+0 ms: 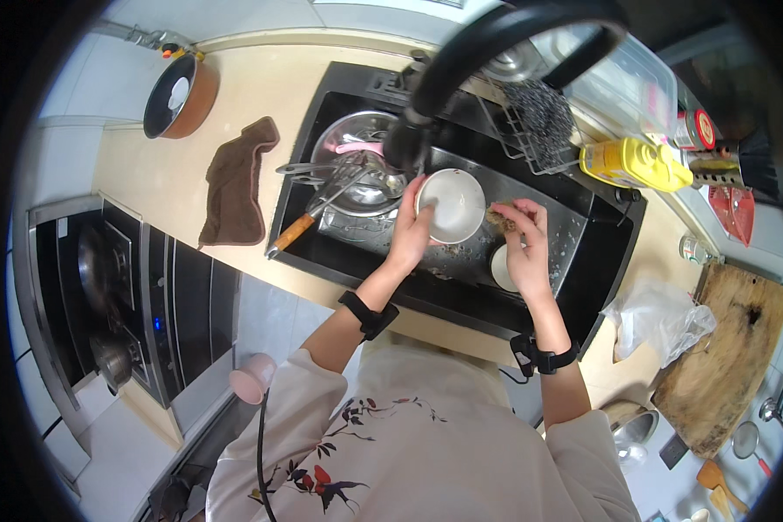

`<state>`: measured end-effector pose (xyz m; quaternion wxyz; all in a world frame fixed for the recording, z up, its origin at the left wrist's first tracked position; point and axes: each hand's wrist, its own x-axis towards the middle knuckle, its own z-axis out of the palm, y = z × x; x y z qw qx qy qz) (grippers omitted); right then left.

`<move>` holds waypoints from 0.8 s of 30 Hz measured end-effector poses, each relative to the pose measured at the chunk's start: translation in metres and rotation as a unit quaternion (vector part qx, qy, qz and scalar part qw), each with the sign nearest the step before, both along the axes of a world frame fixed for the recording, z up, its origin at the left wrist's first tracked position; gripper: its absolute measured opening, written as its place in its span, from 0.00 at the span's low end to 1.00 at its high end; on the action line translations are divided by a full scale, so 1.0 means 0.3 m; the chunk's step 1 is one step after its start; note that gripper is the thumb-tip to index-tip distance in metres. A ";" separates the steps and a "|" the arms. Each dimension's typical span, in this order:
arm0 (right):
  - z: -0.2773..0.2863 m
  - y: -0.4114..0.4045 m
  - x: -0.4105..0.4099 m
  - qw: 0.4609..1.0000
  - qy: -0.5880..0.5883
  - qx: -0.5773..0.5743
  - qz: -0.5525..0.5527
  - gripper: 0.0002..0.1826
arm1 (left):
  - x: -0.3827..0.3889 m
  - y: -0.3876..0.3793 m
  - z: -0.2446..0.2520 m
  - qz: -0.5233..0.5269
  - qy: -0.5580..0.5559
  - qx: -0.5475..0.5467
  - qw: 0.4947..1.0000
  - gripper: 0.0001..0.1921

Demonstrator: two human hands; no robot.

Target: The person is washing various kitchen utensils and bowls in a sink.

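Over the black sink (571,267), my left hand (410,225) grips a white bowl (453,205) by its left side, thumb on the inner wall. The bowl's inside faces up towards me. Just right of it, my right hand (527,251) pinches a brown scouring pad (501,218) in its fingertips, apart from the bowl's rim. Beneath that hand a second white bowl (501,267) sits in the basin, partly covered by the hand. A steel basin (329,140) at the sink's left holds a pink-handled utensil (359,148), and a wire whisk (300,225) with a wooden handle leans across it.
A black faucet (453,72) arches above the sink. Left on the counter lie a brown cloth (238,186) and a copper-coloured pot (199,98). A wire rack (515,140), a yellow bottle (626,163), a plastic bag (656,320) and a wooden cutting board (724,352) are at the right.
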<state>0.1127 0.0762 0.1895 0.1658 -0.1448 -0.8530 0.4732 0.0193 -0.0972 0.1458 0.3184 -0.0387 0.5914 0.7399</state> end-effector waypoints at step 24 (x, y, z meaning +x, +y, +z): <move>0.108 -0.372 -0.240 0.937 -0.067 0.224 0.258 0.22 | -0.382 -0.233 0.117 -0.240 0.023 0.009 0.970 0.22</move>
